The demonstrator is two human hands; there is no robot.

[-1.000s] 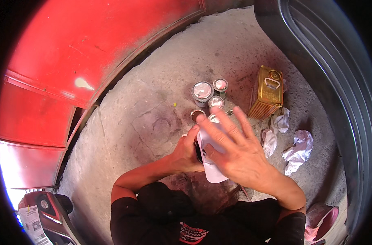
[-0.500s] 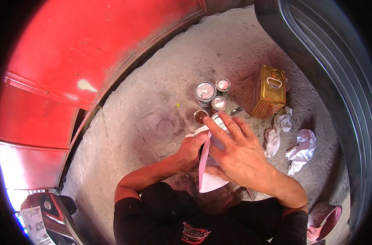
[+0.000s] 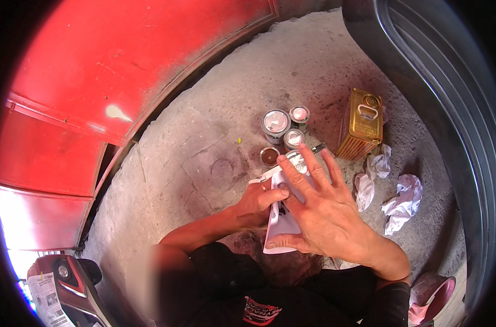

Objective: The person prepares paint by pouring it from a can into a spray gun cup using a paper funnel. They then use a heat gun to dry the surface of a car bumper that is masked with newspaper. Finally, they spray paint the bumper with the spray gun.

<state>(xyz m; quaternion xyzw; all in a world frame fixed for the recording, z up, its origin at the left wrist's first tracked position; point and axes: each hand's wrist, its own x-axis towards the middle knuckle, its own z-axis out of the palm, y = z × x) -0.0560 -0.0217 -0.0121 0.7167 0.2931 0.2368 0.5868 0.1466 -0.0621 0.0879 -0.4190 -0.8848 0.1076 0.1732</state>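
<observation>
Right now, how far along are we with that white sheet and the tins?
Done: one small tin stands open, brown inside. In hand: the left hand grips the white sheet at its edge and the right hand lies spread flat over it. Left: the other tins keep their lids on, the gold can and crumpled rags lie untouched.

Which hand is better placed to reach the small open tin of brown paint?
Left. The left hand grips the white folded paper just below the brown paint tin; the right hand lies spread flat on that paper.
</observation>
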